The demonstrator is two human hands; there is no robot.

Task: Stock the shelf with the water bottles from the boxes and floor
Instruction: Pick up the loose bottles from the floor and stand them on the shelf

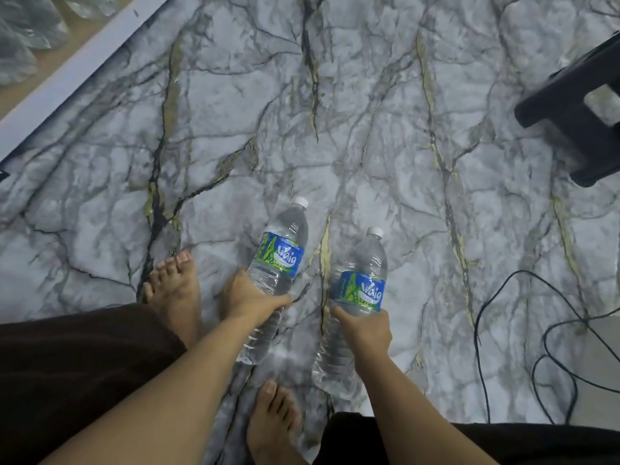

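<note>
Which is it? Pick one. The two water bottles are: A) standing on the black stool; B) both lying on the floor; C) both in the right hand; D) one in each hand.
D: the left hand grips the left water bottle, the right hand grips the right water bottle.

Seen from above, two water bottles are held side by side over the floor (369, 129), caps pointing away from the person. The left hand (248, 297) grips the left bottle (280, 260) just below its label. The right hand (367, 330) grips the right bottle (362, 290) the same way, slightly nearer the person. The left foot (174, 286) stands just left of the left hand; the right foot (273, 421) stands nearer, between the forearms. A stool (570, 109) sits far right, well apart. A cable (483, 330) lies on the floor nearer than the stool. A long strip (77, 68) crosses the far left corner, with plastic wrapping (20, 35) beyond it.
</note>
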